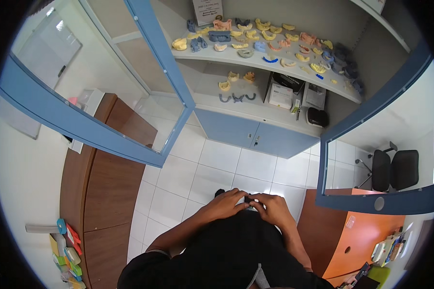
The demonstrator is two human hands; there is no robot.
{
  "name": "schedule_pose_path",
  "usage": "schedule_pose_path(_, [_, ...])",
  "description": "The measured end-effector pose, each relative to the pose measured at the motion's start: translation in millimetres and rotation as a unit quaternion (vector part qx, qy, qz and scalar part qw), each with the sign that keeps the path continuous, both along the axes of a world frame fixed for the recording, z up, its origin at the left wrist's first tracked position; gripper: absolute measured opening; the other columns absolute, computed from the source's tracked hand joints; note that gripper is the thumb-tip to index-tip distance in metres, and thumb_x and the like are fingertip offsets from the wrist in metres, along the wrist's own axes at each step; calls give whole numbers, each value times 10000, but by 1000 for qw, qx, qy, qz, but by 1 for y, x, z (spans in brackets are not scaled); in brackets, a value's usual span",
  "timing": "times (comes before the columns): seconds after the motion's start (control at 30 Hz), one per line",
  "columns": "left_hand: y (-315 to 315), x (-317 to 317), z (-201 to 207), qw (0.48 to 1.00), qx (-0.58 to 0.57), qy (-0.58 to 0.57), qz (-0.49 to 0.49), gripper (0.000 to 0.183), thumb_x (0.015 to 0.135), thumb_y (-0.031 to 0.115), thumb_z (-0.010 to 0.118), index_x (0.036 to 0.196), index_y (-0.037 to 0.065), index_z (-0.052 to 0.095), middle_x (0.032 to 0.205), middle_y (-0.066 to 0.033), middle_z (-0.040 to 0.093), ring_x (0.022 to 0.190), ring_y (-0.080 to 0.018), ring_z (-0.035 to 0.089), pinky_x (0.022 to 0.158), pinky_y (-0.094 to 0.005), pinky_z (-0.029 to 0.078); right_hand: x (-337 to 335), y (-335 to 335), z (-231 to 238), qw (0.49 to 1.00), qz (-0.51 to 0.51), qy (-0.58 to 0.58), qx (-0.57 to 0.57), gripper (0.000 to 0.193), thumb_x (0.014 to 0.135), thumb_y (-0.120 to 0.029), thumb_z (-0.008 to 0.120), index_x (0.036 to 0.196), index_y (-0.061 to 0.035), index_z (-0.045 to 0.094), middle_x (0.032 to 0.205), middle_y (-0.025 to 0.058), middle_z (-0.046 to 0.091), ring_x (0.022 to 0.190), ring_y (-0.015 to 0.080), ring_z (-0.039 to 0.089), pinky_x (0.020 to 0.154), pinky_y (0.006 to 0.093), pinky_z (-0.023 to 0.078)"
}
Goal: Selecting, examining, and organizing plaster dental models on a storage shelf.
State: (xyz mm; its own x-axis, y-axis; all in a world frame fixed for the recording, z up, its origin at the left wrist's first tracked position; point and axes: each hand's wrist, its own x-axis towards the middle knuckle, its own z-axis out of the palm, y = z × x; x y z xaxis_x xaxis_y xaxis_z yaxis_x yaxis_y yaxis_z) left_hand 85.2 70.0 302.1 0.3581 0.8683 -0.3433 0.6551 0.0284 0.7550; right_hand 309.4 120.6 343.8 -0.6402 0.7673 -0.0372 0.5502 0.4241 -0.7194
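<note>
The left hand [229, 204] and right hand [273, 208] both pinch a small dark object [248, 199] before the torso — not on the pale grey shelf [208, 53], where yellow, pink and blue dental models [263, 24] already sit.

Small item [249, 200] between left hand [229, 203] and right hand [274, 209]: dark. Shirt [226, 245], near: plain black. Dental casts [262, 23], far shelf: mixed yellow, pink, orange, grey, blue. Door frames [82, 124], left and right: blue. Low cupboard doors [226, 128], far: blue. Floor [217, 156]: white tiles, grid pattern. Cabinet [112, 192], left: brown. Desk [366, 231], right: orange front, brown side. Chair [404, 168], far right: black.
</note>
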Motion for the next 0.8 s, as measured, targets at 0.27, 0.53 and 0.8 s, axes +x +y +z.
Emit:
schedule_pose_path(0.27, [4, 31, -10, 999, 33, -14, 8, 422, 1038, 384, 615, 1345, 95, 587, 1236, -192, 628, 1170, -402, 633, 970, -478, 513, 30, 9, -1, 1000, 0, 3, -6, 213, 953, -252, 742, 1120, -122, 771, 949, 121, 776, 777, 344, 730, 696, 418, 576])
schedule_pose_path(0.53, [13, 66, -22, 999, 34, -17, 29, 492, 1035, 395, 616, 1382, 48, 571, 1233, -241, 631, 1149, -433, 638, 972, -484, 513, 67, 28, -8, 1000, 25, -10, 9, 182, 970, -264, 715, 1109, -157, 760, 977, 85, 786, 837, 336, 750, 715, 433, 595])
schedule_pose_path(0.8, [27, 90, -41, 999, 23, -12, 32, 535, 1050, 458, 584, 1416, 69, 559, 1292, -233, 618, 1217, -422, 608, 1019, -478, 496, 94, 49, -18, 998, 59, -35, 9, 238, 963, -317, 735, 1163, -192, 768, 955, 126, 780, 826, 351, 748, 759, 438, 597])
